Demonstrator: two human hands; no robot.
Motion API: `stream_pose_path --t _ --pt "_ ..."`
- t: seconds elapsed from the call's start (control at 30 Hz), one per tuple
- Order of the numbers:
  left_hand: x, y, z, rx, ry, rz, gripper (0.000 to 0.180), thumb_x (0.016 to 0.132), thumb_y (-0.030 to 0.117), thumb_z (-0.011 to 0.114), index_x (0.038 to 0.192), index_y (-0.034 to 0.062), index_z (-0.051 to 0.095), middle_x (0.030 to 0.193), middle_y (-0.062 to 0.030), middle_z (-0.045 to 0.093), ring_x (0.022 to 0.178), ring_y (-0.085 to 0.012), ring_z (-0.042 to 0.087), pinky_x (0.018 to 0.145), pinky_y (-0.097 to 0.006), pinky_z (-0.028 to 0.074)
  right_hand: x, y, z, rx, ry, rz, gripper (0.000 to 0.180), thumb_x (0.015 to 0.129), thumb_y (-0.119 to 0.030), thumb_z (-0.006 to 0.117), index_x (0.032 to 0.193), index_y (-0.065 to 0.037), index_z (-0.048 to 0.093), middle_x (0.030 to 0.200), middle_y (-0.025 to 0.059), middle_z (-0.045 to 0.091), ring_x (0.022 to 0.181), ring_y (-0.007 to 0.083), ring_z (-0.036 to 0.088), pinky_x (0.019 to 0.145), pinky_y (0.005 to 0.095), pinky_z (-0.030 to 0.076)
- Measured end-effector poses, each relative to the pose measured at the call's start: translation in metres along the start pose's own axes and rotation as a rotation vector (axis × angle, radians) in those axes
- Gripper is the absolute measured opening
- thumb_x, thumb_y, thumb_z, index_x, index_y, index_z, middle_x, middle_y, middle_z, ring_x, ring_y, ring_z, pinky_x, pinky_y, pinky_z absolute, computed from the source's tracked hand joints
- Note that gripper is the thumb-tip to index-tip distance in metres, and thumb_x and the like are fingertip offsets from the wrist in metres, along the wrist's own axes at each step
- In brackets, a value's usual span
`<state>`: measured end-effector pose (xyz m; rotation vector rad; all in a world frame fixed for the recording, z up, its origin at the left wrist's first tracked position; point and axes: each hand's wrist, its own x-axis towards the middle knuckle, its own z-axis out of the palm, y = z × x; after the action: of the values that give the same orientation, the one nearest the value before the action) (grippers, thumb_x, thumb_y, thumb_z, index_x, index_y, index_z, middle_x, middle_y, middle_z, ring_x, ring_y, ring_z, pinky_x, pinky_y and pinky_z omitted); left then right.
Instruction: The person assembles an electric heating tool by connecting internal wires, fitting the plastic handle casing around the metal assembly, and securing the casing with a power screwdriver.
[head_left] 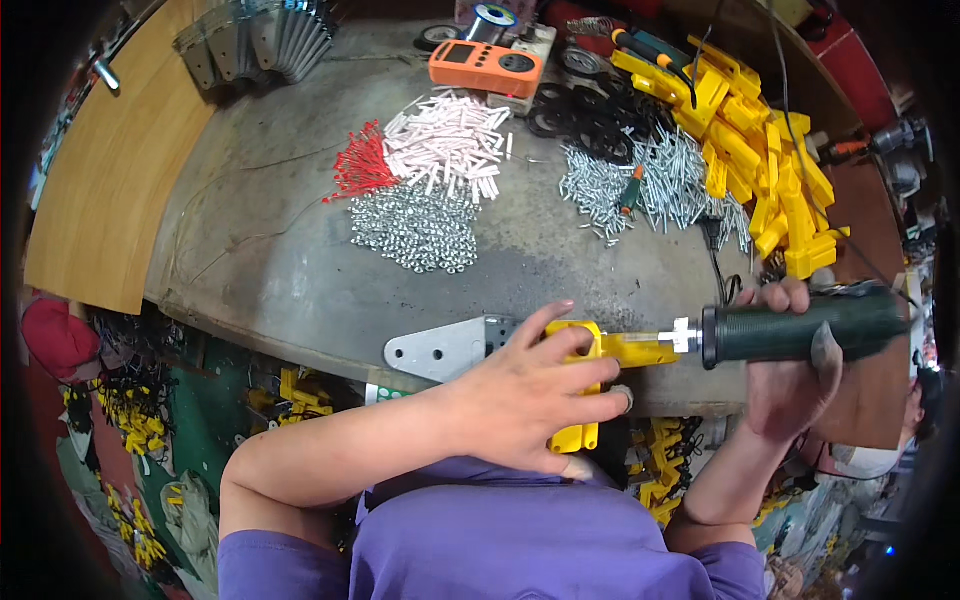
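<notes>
My left hand (pixel 530 395) is wrapped round a yellow plastic housing (pixel 575 437) at the table's near edge. From the housing's left side sticks out a flat grey tapered metal plate (pixel 435 350) with holes in it. A yellow handle part (pixel 640 350) extends right, toward my other hand. My right hand (pixel 790 385) grips a dark green electric screwdriver (pixel 780 328), held level. Its bit points left and meets the yellow handle part; whether a screw sits at the tip cannot be made out.
Heaps of silvery nuts (pixel 415 230), red-tipped pieces (pixel 360 165) and white sleeves (pixel 450 140) lie mid-table. Screws (pixel 675 180) and yellow plastic parts (pixel 740 140) are piled at the right, near black cords (pixel 590 115). Behind are an orange meter (pixel 480 65) and grey metal plates (pixel 255 45).
</notes>
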<state>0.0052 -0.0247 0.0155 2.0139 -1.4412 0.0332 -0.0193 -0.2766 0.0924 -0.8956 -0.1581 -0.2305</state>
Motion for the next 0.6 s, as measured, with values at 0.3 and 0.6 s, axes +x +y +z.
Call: stream_pose_path --t 0.3,0.6 --pt "-0.025 -0.028 -0.028 -0.129 -0.014 -0.358 0.073 0.065 0.033 0.080 0.119 -0.0043 0.049 0.108 -0.0195 0.056 0.098 -0.0367 0.054 0.086 -0.044 0.045 -0.036 0.040 -0.057 0.427 0.261 0.079 0.038 0.081 -0.026 0.071 0.109 -0.007 0.054 0.093 0.0037 0.048 0.094 0.0187 0.049 0.103 0.0441 0.033" --pt "-0.020 -0.025 -0.023 -0.072 0.056 -0.362 0.062 0.065 0.030 0.079 0.111 -0.0037 0.054 0.100 -0.0181 0.059 0.088 -0.0371 0.056 0.077 -0.042 0.046 -0.040 0.050 -0.061 0.504 0.321 0.094 0.034 0.081 -0.028 0.071 0.102 -0.008 0.054 0.092 0.0027 0.049 0.092 0.0180 0.050 0.103 0.0431 0.035"
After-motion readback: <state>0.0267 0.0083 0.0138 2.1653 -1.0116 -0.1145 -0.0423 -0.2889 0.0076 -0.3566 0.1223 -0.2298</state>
